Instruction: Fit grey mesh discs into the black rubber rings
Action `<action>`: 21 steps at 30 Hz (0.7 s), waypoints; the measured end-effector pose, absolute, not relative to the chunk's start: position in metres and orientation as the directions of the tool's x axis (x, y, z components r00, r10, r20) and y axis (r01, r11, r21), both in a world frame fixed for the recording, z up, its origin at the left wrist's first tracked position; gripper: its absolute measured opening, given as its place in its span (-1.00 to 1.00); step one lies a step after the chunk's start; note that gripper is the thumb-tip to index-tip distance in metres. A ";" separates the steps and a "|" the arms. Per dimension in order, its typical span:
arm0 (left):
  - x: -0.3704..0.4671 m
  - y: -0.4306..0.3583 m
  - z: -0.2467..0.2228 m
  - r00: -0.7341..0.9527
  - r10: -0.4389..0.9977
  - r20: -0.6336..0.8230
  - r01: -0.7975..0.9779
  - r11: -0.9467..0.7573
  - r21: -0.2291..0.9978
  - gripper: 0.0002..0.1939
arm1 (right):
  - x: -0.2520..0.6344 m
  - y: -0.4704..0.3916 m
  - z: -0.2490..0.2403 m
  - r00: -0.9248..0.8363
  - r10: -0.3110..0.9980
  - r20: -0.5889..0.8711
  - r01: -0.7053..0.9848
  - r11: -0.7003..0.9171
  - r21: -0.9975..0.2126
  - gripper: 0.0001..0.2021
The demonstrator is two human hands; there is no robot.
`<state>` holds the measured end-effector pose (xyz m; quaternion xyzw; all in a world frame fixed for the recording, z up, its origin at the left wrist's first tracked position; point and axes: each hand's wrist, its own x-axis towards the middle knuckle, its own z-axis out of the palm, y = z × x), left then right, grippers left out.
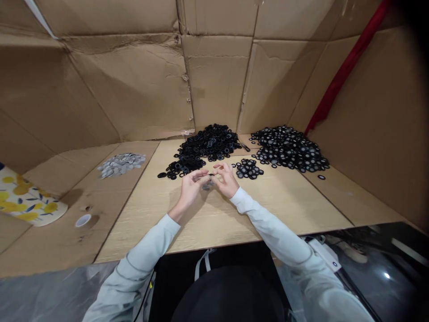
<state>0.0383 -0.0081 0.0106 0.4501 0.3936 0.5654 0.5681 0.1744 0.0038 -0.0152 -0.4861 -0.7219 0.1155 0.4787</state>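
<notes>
My left hand and my right hand meet fingertip to fingertip over the middle of the board, both pinched on a small black ring. Just below the fingertips lie a few small grey discs, partly hidden by the hands. Behind the hands rises a heap of black rings, with a smaller group of rings at its front left. Right of my right hand is a small pile of black rings with grey centres.
A large heap of grey-centred rings fills the back right. Grey discs are piled at the left, near a white tape roll and a flowered cylinder. Cardboard walls enclose the board.
</notes>
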 end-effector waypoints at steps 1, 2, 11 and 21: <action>0.039 -0.008 0.010 0.040 0.996 0.079 -0.276 -0.065 0.959 -0.81 | 0.175 0.003 -0.014 -0.084 0.806 0.585 0.602 0.509 -0.615 -0.94; 0.039 -0.008 0.010 0.028 0.995 0.097 -0.267 -0.086 0.960 -0.82 | 0.175 0.003 -0.014 -0.094 0.803 0.589 0.608 0.515 -0.605 -0.93; 0.040 -0.006 0.006 0.049 0.993 0.111 -0.238 -0.097 0.967 -0.86 | 0.174 0.006 -0.018 -0.058 0.805 0.591 0.635 0.486 -0.600 -0.91; 0.044 -0.005 -0.002 0.286 0.946 -0.153 -0.582 0.298 0.756 -0.81 | 0.171 0.005 -0.018 -0.035 0.810 0.585 0.613 0.480 -0.627 -0.89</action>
